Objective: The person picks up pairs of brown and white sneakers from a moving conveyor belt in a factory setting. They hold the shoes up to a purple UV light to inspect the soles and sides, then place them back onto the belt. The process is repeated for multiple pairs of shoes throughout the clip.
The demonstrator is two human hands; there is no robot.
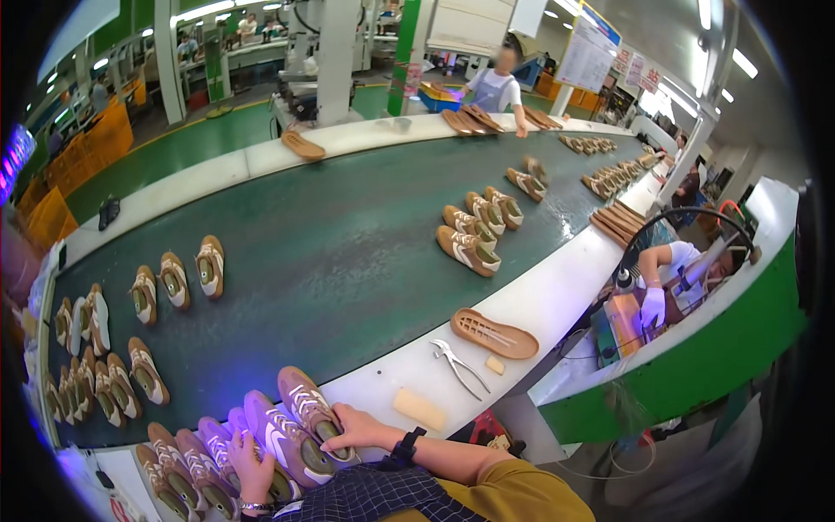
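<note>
My right hand [355, 430] grips the heel end of a tan sneaker [300, 393] with white laces, thumb at its collar. This sneaker stands at the right end of a row on the white ledge, its toe toward the belt. Beside it is another sneaker [277, 435], tinted purple by the light. My left hand [250, 470] is closed over a sneaker [237, 421] in the same row, its fingers bent over the upper and hiding part of it. Several more sneakers [178, 461] stand close together left of that hand.
Right of my right hand, the ledge [400, 370] holds pincers [458, 367], a brown sole [494, 334], a small tan block [495, 365] and a pale yellow block [419, 407]. Sneakers stand in groups on the green conveyor belt [339, 244]. Co-workers sit across [496, 91] and at right [674, 265].
</note>
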